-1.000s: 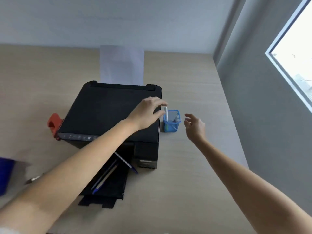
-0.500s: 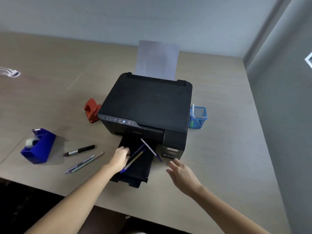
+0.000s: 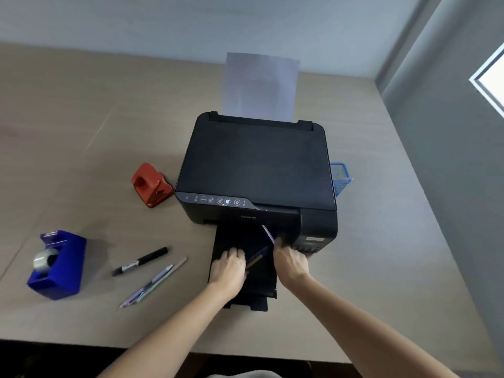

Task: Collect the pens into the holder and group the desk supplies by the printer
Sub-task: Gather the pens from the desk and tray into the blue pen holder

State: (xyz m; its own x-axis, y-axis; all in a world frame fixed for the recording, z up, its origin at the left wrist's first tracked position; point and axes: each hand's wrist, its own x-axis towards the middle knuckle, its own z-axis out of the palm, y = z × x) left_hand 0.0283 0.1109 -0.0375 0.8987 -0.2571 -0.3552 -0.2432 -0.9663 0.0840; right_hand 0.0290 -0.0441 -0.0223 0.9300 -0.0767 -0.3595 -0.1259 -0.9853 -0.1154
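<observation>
Wide pale wood worktop against a grey wall. Black printer near its middle, white paper upright in the rear feed, black tray pulled out in front. Blue mesh holder just beside the printer on the right, mostly hidden behind it; contents not visible. Blue tape dispenser far left near the front edge, well apart from the printer. Red punch just beside the printer's left front corner. Left hand palm down on the tray, fingers curled onto two pens, one blue and one tan, lying side by side; firm grip or mere touch, cannot tell. Right hand at the tray's right edge, fingers pinched around the lower end of a striped pen angled up toward the printer's front. Black marker on the worktop between dispenser and tray. Two pastel pens touching lengthwise, just in front of the marker.
</observation>
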